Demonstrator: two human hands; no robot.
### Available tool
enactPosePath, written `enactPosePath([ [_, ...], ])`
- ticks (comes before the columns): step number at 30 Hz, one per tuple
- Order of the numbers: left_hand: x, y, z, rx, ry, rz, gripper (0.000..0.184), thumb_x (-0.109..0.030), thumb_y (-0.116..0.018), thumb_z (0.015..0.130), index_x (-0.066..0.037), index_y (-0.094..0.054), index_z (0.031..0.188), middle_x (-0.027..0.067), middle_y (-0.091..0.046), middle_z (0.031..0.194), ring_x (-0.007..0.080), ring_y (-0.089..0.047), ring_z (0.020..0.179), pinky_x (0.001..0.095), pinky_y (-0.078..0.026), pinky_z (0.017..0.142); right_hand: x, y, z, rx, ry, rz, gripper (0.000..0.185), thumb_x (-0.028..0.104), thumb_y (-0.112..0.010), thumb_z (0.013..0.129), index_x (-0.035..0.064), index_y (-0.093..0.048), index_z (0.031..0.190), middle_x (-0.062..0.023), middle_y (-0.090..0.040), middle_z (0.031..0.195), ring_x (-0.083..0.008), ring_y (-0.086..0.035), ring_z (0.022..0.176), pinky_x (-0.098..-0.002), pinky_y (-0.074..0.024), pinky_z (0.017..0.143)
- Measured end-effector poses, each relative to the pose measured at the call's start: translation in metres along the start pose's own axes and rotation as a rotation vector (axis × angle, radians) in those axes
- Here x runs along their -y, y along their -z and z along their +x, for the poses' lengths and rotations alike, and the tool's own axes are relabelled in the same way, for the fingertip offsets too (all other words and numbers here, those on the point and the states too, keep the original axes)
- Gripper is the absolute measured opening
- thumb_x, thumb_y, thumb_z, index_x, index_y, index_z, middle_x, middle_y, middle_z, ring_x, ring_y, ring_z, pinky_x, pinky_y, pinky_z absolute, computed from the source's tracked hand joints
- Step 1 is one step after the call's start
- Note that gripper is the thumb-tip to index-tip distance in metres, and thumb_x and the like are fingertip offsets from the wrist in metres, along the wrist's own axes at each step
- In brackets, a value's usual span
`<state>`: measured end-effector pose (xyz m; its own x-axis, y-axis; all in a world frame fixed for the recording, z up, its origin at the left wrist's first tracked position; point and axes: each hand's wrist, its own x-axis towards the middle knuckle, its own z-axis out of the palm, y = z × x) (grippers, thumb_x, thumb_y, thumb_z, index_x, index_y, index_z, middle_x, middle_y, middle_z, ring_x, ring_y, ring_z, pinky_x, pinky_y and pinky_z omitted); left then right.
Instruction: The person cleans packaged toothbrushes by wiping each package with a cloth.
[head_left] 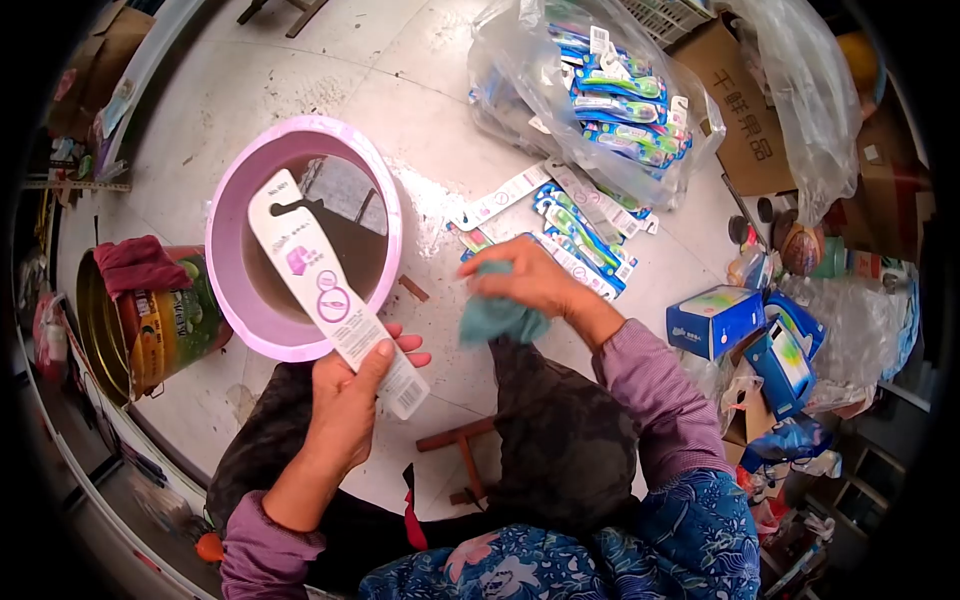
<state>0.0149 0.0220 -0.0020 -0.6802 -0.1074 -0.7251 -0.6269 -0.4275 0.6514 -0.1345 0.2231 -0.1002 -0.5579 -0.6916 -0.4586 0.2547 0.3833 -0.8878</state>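
My left hand (345, 400) grips the lower end of a toothbrush package (330, 290), its white printed card back facing up. The package slants over a pink basin (388, 185) of murky water. To the right, my right hand (525, 280) is closed on a teal cloth (505, 315), which is slightly blurred and hangs above my knee. Just beyond that hand, several toothbrush packages (575, 230) lie on the floor, some face up and some showing white backs. Behind them a clear plastic bag (510, 80) holds many more of these packages.
At the left stands a large tin (185, 330) with a dark red cloth (140, 265) over its rim. Blue boxes (715, 318) and plastic wrap crowd the right side. A cardboard box (735, 110) is behind the bag. A wooden stool part (462, 445) shows between my legs.
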Motion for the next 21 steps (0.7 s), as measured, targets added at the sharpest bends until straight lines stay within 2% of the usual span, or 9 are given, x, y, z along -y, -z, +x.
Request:
enactPosePath([
  [2,-0.009,-0.003,-0.005,-0.032,0.000,0.026,0.038,-0.024,-0.053,0.095,0.004,-0.050,0.121,0.0144,-0.064,0.100,0.0224,-0.066,0.087,0.0359,-0.056,0.072,-0.067,0.030,0.006,-0.339,-0.175,-0.242,0.023,0.016,-0.068,0.072,0.0018,-0.071,0.090,-0.0081,-0.068,0.076,-0.0136,-0.061,0.069,-0.0276,-0.0495,0.065],
  [3,-0.011,-0.002,-0.007,-0.020,0.021,0.034,0.037,-0.023,-0.053,0.095,0.004,-0.050,0.119,0.0138,-0.064,0.095,0.0215,-0.066,0.083,0.0347,-0.055,0.071,-0.113,0.049,0.008,-0.526,-0.276,-0.425,0.024,0.020,-0.067,0.071,0.0053,-0.072,0.090,-0.0126,-0.069,0.076,-0.0204,-0.065,0.071,-0.0326,-0.0511,0.066],
  [4,-0.013,-0.002,-0.009,-0.007,0.043,0.042,0.037,-0.023,-0.053,0.095,0.005,-0.050,0.118,0.0131,-0.064,0.091,0.0205,-0.066,0.079,0.0334,-0.055,0.071,-0.125,0.062,0.003,-0.650,-0.428,-0.615,0.027,0.026,-0.063,0.071,0.0151,-0.072,0.093,-0.0179,-0.068,0.092,-0.0341,-0.066,0.087,-0.0412,-0.0516,0.076],
  [6,-0.013,-0.003,-0.013,-0.004,0.075,0.038,0.036,-0.023,-0.053,0.095,0.006,-0.051,0.116,0.0121,-0.063,0.086,0.0192,-0.064,0.075,0.0318,-0.053,0.069,-0.162,0.091,-0.008,-0.704,-0.504,-0.739,0.034,0.024,-0.060,0.073,0.0135,-0.069,0.104,-0.0182,-0.066,0.101,-0.0348,-0.063,0.096,-0.0424,-0.0495,0.083],
  [7,-0.013,-0.003,-0.013,0.008,0.100,0.034,0.035,-0.023,-0.053,0.094,0.006,-0.051,0.115,0.0111,-0.062,0.081,0.0179,-0.063,0.070,0.0301,-0.052,0.066,-0.168,0.098,-0.012,-0.697,-0.559,-0.810,0.045,0.021,-0.060,0.073,0.0117,-0.062,0.116,-0.0194,-0.065,0.107,-0.0342,-0.062,0.100,-0.0426,-0.0481,0.086],
  [10,-0.011,0.000,-0.012,0.051,0.130,0.027,0.033,-0.022,-0.055,0.095,0.005,-0.054,0.113,0.0068,-0.061,0.080,0.0129,-0.060,0.069,0.0254,-0.049,0.063,-0.189,0.110,-0.012,-0.686,-0.652,-0.777,0.057,0.022,-0.061,0.071,0.0101,-0.054,0.127,-0.0214,-0.062,0.115,-0.0358,-0.060,0.104,-0.0430,-0.0456,0.091],
  [11,-0.012,0.000,-0.011,0.044,0.133,0.024,0.033,-0.022,-0.055,0.095,0.005,-0.054,0.113,0.0068,-0.061,0.080,0.0129,-0.060,0.069,0.0254,-0.049,0.063,-0.195,0.110,-0.011,-0.666,-0.623,-0.814,0.060,0.021,-0.062,0.072,0.0089,-0.050,0.129,-0.0226,-0.062,0.111,-0.0364,-0.060,0.103,-0.0442,-0.0468,0.088],
  [18,-0.014,-0.003,-0.010,0.046,0.122,0.061,0.032,-0.021,-0.058,0.093,0.005,-0.056,0.110,0.0055,-0.060,0.078,0.0117,-0.057,0.067,0.0251,-0.047,0.063,-0.206,0.094,-0.005,-0.714,-0.599,-0.941,0.052,0.019,-0.065,0.073,0.0078,-0.053,0.122,-0.0219,-0.063,0.107,-0.0361,-0.061,0.100,-0.0472,-0.0482,0.083],
  [21,-0.015,-0.005,-0.011,0.031,0.106,0.079,0.031,-0.022,-0.059,0.092,0.004,-0.057,0.108,0.0063,-0.060,0.076,0.0128,-0.057,0.066,0.0264,-0.047,0.063,-0.197,0.091,-0.009,-0.763,-0.626,-0.954,0.041,0.019,-0.066,0.073,0.0065,-0.060,0.112,-0.0211,-0.064,0.104,-0.0364,-0.062,0.096,-0.0468,-0.0485,0.082],
])
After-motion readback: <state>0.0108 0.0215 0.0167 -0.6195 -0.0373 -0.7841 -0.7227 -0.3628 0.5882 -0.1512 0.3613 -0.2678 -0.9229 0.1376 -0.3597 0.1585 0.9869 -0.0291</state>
